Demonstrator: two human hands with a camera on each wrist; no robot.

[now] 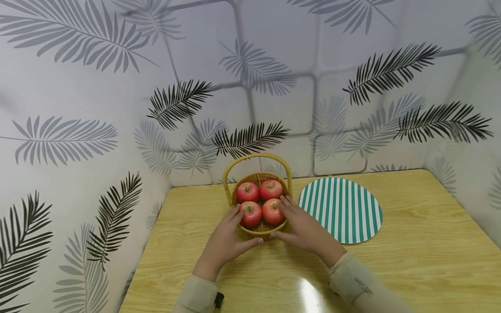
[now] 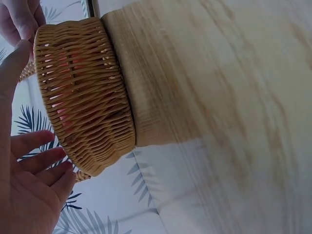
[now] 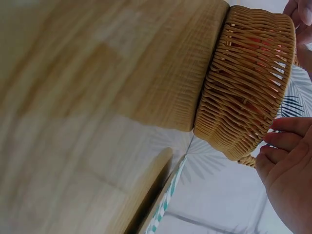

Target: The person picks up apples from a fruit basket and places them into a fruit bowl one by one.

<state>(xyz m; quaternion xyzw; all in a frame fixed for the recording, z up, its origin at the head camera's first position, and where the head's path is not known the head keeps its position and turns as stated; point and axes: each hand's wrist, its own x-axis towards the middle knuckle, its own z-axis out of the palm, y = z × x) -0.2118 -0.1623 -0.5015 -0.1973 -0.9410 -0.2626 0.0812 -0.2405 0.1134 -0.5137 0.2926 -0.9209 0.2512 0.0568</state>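
A wicker basket (image 1: 259,178) with an arched handle (image 1: 256,155) stands on the wooden table, holding several red apples (image 1: 250,214). My left hand (image 1: 224,242) lies along the basket's left side, fingertips by the front left apple. Opposite it, my right hand (image 1: 307,230) has its fingertips at the right rim, by the front right apple. Both thumbs extend toward the near rim, their tips almost meeting. In the left wrist view, the woven wall (image 2: 87,97) shows beside loosely bent fingers (image 2: 44,158). Similarly bent right fingers (image 3: 282,141) are at the wall in the right wrist view.
A round placemat (image 1: 340,211) with green and white stripes lies to the right of the basket. The wooden table (image 1: 422,261) extends right and toward me. Behind it and at the sides rise walls (image 1: 274,108) with a leaf pattern.
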